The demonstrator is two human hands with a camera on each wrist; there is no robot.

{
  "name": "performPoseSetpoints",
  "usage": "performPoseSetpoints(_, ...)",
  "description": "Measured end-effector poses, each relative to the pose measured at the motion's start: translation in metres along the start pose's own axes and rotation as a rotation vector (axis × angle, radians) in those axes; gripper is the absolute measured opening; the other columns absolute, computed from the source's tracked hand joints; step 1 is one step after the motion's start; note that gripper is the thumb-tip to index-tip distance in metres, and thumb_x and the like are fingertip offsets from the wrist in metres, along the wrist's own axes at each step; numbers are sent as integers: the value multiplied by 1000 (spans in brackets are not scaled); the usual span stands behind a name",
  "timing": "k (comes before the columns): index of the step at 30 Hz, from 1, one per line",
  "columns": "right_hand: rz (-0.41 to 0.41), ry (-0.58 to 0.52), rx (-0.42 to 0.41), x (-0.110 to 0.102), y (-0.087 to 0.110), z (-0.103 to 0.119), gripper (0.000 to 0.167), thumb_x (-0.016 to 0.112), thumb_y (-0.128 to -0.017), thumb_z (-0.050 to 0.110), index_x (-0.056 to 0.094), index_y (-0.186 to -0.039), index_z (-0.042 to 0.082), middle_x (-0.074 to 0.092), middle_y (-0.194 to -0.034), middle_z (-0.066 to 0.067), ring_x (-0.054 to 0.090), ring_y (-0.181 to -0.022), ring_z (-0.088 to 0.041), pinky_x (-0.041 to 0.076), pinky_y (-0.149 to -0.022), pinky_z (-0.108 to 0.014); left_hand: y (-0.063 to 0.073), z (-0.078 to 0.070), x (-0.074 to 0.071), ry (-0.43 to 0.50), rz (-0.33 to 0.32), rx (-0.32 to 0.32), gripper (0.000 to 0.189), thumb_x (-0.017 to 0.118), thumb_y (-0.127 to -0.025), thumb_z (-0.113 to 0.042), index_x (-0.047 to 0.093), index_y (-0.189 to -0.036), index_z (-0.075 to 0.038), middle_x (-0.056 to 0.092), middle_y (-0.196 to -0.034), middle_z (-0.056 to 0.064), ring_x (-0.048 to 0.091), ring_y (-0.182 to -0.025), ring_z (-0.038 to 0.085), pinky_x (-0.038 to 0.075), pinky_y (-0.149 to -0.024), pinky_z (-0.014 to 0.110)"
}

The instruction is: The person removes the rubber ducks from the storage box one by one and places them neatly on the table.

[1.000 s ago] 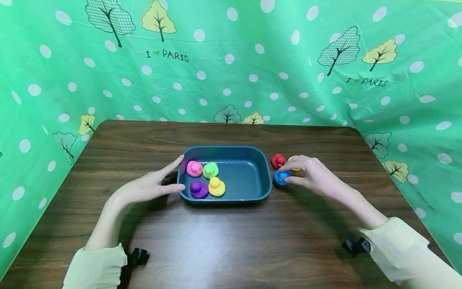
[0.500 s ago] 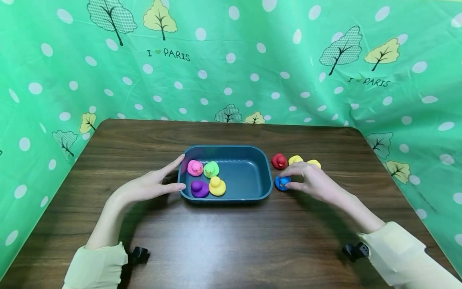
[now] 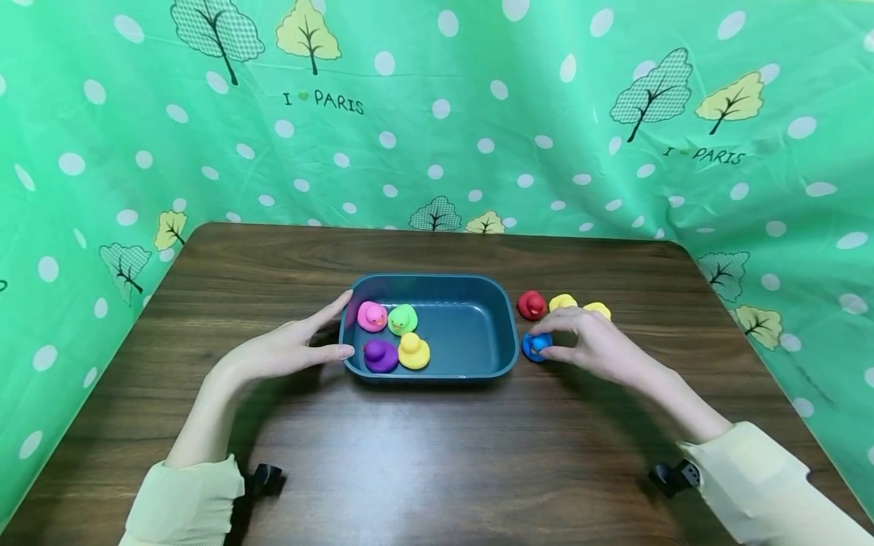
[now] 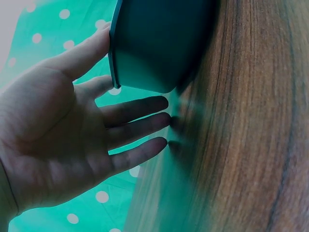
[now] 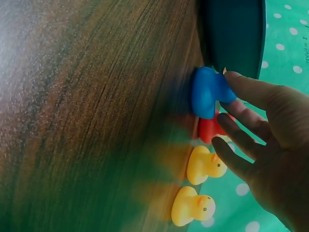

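Note:
A dark blue tray (image 3: 471, 334) holds a pink duck (image 3: 372, 317), a green duck (image 3: 403, 320), a purple duck (image 3: 380, 356) and a yellow duck (image 3: 413, 351) in its left half. My left hand (image 3: 276, 350) touches the tray's left end, thumb and index finger spread along the rim; in the left wrist view its other fingers extend below the rim. Just right of the tray, my right hand (image 3: 601, 341) pinches the head of a blue rubber duck (image 5: 205, 94) between thumb and index finger. That duck appears to rest on the table.
Behind the blue duck sit a red duck (image 3: 532, 305) and two yellow ducks, one nearer (image 5: 198, 165) and one farther along (image 5: 186, 207), partly covered by my right hand in the head view. A green dotted cloth (image 3: 437, 114) hangs behind the brown wooden table (image 3: 423, 455).
My right hand and the blue duck have shifted slightly toward the table's front, away from the red duck. Both outer yellow ducks now show more. The left hand stays at the tray.

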State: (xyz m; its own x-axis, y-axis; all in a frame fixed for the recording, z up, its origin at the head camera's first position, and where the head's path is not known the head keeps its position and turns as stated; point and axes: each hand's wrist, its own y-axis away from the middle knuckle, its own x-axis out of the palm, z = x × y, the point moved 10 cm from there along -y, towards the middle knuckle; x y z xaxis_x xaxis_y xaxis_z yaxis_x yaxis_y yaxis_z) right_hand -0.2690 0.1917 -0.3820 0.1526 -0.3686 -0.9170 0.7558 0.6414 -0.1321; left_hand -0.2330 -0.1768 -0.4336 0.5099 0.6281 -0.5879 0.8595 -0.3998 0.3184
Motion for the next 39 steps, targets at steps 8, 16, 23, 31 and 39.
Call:
performPoseSetpoints(8, -15, -20, 60, -10, -1, -2, 28, 86, -83, 12, 80, -110, 15, 78, -107, 2, 69, -102, -19, 60, -88, -46, 0, 1, 0, -4, 0, -3, 91, 60, -97, -62, 1, -164, -45, 12, -175, 7, 15, -161, 41, 26, -122, 69)
performPoseSetpoints(16, -84, -15, 42, -24, -10, 4, 24, 83, -87, 12, 80, -110, 16, 76, -107, 2, 69, -101, -16, 60, -85, -36, 2, 3, -1, 5, -3, -7, 90, 61, -97, -60, 2, -164, -45, 12, -175, 7, 14, -161, 41, 25, -123, 69)
performPoseSetpoints(23, -135, -47, 6, -34, -22, 15, 23, 82, -87, 11, 79, -108, 19, 76, -105, 3, 67, -95, -14, 55, -83, -16, 1, 3, 0, -1, 1, -16, 90, 61, -97, -60, 1, -164, -46, 12, -175, 8, 15, -160, 42, 26, -122, 70)
performPoseSetpoints(31, -126, -97, -14, -36, -37, 32, 20, 80, -91, 13, 79, -111, 17, 76, -104, 5, 64, -91, -13, 52, -74, -19, 0, 2, 0, -7, 4, -19, 90, 61, -97, -59, 1, -163, -46, 12, -175, 7, 15, -161, 41, 26, -122, 69)
performPoseSetpoints(39, -131, -109, -49, -31, -52, 48, 22, 81, -90, 15, 79, -111, 16, 77, -104, 0, 64, -89, -9, 54, -71, -25, 0, 0, 0, -10, 4, -17, 89, 61, -98, -57, 1, -164, -45, 12, -175, 7, 15, -161, 41, 26, -122, 69)
